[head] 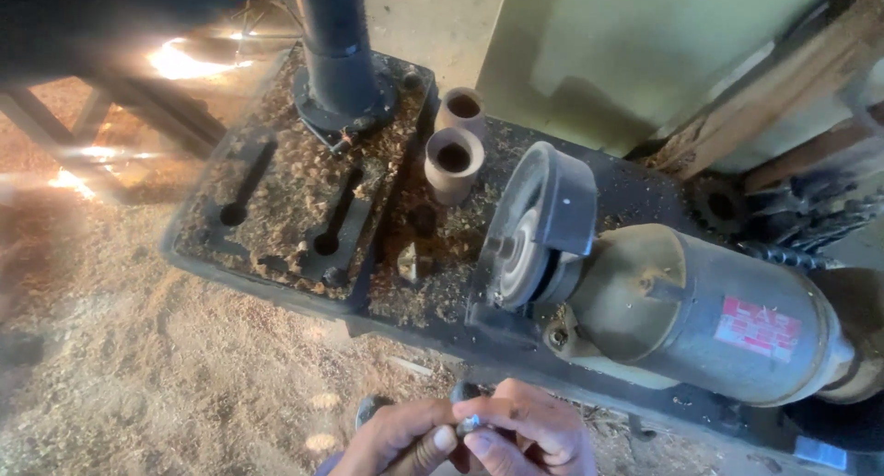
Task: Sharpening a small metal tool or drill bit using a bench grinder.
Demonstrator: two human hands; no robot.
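Both my hands meet at the bottom edge of the view. My left hand (pixel 401 442) and my right hand (pixel 529 436) pinch one small metal piece (pixel 470 424) between their fingertips; its full shape is hidden by the fingers. Just above them stands a bench grinder (pixel 681 315) with a grey motor body and a red label. Its grinding wheel (pixel 517 250) faces left under a dark guard (pixel 562 200).
A black drill-press base (pixel 276 204) with slots is covered in wood shavings, and a dark column (pixel 336 43) rises from it. Two short brown tubes (pixel 453 161) stand beside it. Sawdust covers the floor at left. Wooden boards lean at top right.
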